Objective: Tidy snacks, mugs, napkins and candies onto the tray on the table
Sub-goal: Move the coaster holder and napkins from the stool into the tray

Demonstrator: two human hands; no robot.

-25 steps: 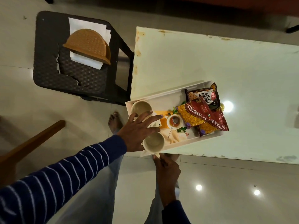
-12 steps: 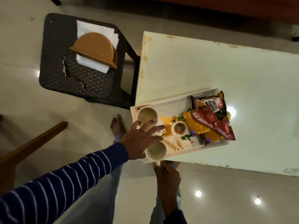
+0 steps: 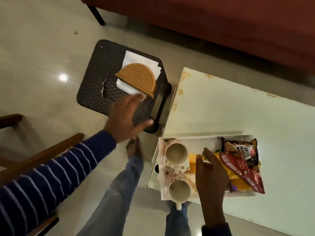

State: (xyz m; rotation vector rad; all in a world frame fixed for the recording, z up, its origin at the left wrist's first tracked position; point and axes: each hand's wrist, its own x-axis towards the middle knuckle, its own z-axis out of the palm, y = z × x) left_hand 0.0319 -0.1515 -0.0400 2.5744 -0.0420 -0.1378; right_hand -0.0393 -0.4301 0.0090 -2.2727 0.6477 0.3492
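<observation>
A white tray (image 3: 196, 139) sits at the near left corner of the white table (image 3: 238, 108). In it stand two cream mugs, the far mug (image 3: 176, 152) and the near mug (image 3: 179, 191), beside red and yellow snack packets (image 3: 242, 169). My right hand (image 3: 210, 174) hovers over the tray's middle with fingers straight, holding nothing. My left hand (image 3: 127, 116) is stretched out, fingers spread, over a dark wicker stool (image 3: 95, 92). Its fingertips are close to the white napkins (image 3: 134, 60) in a tan half-round holder (image 3: 138, 79) on that stool.
A dark red sofa (image 3: 221, 23) runs along the back. A wooden chair frame (image 3: 34, 157) stands at the left. My legs and a bare foot (image 3: 133, 149) are on the glossy tiled floor between stool and table.
My left hand has left the mugs and swung left toward the napkin holder on the stool. My right hand has risen from below the table edge to over the tray. The camera turned left.
</observation>
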